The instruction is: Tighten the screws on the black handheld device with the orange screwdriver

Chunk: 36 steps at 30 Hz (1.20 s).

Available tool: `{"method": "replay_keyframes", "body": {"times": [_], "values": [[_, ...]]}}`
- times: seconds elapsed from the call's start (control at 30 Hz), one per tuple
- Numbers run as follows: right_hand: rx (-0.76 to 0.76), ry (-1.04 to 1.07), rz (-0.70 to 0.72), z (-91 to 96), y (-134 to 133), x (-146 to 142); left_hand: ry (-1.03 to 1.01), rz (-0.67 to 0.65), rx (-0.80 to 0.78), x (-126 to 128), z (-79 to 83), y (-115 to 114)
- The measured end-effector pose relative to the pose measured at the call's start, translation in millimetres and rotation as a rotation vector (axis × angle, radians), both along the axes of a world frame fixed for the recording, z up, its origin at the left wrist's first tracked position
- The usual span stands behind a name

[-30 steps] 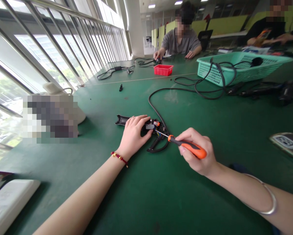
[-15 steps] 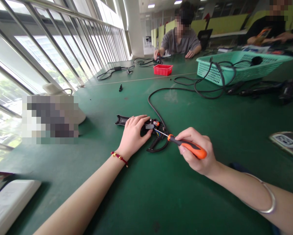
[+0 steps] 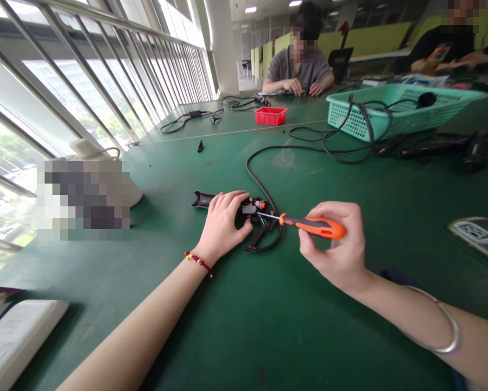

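My left hand (image 3: 226, 220) is closed around an opened black power-tool-like housing (image 3: 203, 199) that lies on the green table. Coloured wires, an orange part and a grey block show at its right end; a black cable (image 3: 264, 184) runs from it. In my right hand (image 3: 341, 247) is a screwdriver (image 3: 315, 225) with an orange and black handle, held between thumb and fingers. Its thin shaft points left, the tip at or close to the grey block (image 3: 249, 209). Whether the tip sits in a screw I cannot make out.
Beyond the housing are a small black part (image 3: 200, 146), a red bin (image 3: 270, 115) and a teal basket (image 3: 406, 111) with cables. A phone (image 3: 477, 239) lies at right, a white box (image 3: 27, 342) at near left. A co-worker (image 3: 300, 70) sits across the table.
My right hand has turned and its fingers have shifted on the screwdriver, whose handle has risen to nearly level. My left hand has hardly moved. The co-worker's hands have come together.
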State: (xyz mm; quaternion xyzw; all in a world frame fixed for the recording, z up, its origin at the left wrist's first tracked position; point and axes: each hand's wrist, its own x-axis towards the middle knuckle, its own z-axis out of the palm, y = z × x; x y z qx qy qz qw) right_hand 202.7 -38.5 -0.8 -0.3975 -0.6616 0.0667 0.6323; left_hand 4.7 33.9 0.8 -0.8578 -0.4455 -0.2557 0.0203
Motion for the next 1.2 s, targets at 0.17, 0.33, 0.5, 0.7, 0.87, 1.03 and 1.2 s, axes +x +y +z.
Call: {"method": "replay_keyframes", "body": {"times": [0.17,0.33,0.5,0.7,0.87,1.03,1.2], "values": [[0.014,-0.037,-0.025,-0.2,5.0,4.8,0.023,0.134,0.012,1.0,-2.3,0.9],[0.011,-0.129,0.01,2.0,3.9,10.2,0.043,0.183,0.033,0.6,-4.3,2.1],[0.019,-0.176,0.018,3.6,3.0,9.0,0.01,0.241,0.053,-0.6,-4.3,1.7],[-0.019,-0.03,0.053,0.6,5.0,8.4,0.003,0.234,0.081,-1.5,-5.6,2.1],[-0.044,-0.035,0.074,6.5,4.6,6.6,0.007,0.216,0.087,-0.5,-3.4,0.3],[-0.012,-0.092,0.091,3.5,1.1,5.0,0.008,0.207,0.095,0.0,-1.8,-0.1],[0.055,-0.053,0.074,-0.4,2.3,6.0,0.006,0.204,0.085,0.1,-2.2,0.1]]}}
